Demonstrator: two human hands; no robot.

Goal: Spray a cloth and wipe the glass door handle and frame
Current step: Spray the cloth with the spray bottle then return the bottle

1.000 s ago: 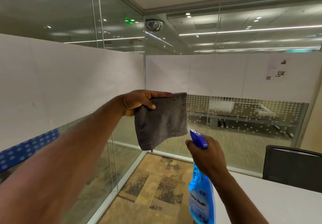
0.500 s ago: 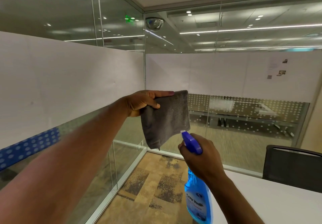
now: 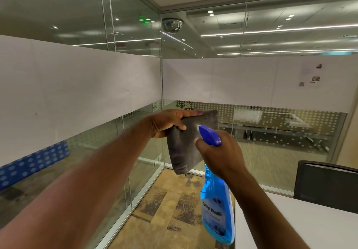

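Up in the air before a glass corner: a soft grey rectangular cloth [image 3: 184, 151], hanging loose, pinched at its upper left corner by the left hand [image 3: 168, 122], thumb pressed on the near face, forefinger stretched along the top edge. Just right of the cloth and overlapping its lower right part, the right hand [image 3: 220, 155], clenched round the neck of a translucent blue plastic spray bottle [image 3: 217, 210] with a printed label. Dark blue trigger head [image 3: 210, 135] right up against the near face of the cloth, white tip aimed at it; touching or barely apart, impossible to tell. Bottle body dangling below the cloth's lower edge. Behind the cloth, tall glass partition walls [image 3: 135, 25] with a white frosted band and a dotted strip, joined at a thin metal post [image 3: 161, 74]. Beneath the cloth, brown patchwork carpet tiles [image 3: 174, 210]. Lower right of the cloth, a white tabletop [image 3: 290, 227] and a black mesh chair back [image 3: 327, 184]. High above the cloth, a mirrored ceiling dome [image 3: 172, 25].
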